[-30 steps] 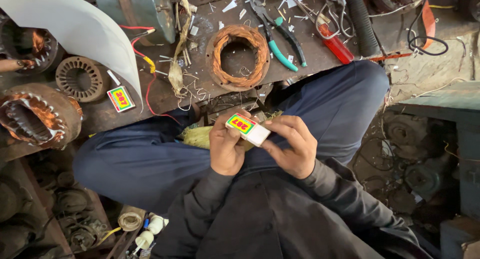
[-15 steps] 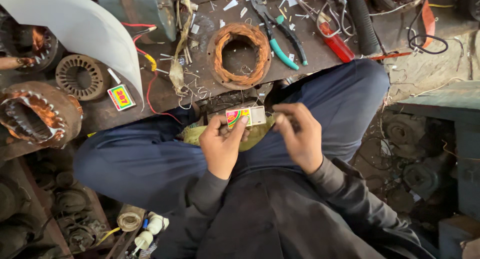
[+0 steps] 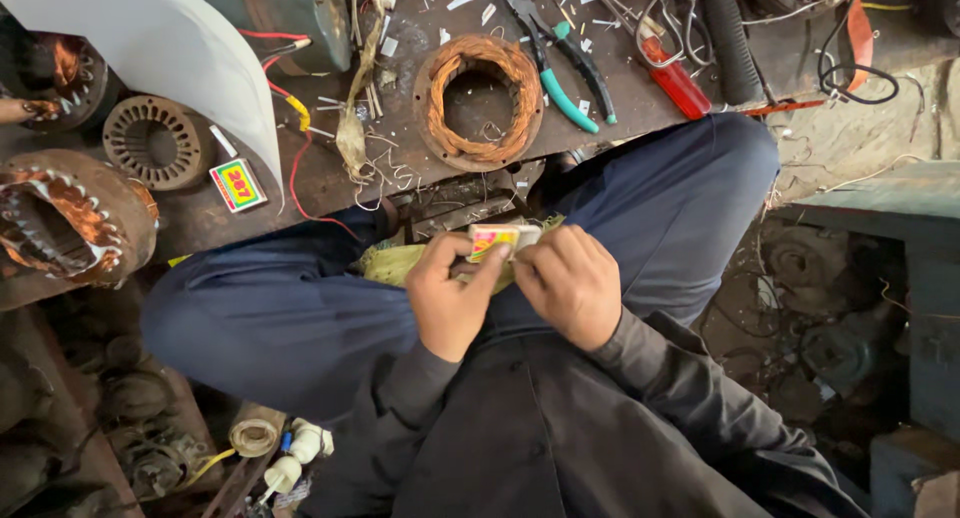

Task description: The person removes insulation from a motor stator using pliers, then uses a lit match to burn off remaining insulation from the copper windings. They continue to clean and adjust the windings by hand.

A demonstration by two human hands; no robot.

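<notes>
Head view showed both hands meeting at the centre of the frame over the person's lap. The left hand (image 3: pixel 450 303) and the right hand (image 3: pixel 568 283) each had a grip closed on a small matchbox (image 3: pixel 497 240), held between the fingertips above a yellow-green cloth (image 3: pixel 392 263). On the bench (image 3: pixel 330 178) in the upper part of the frame lay a copper wire coil (image 3: pixel 480 100), teal-handled pliers (image 3: pixel 560 63) and a red-handled screwdriver (image 3: pixel 678 78). A second matchbox (image 3: pixel 238 185) sat at the upper left, just beside a stator core (image 3: pixel 155 143).
</notes>
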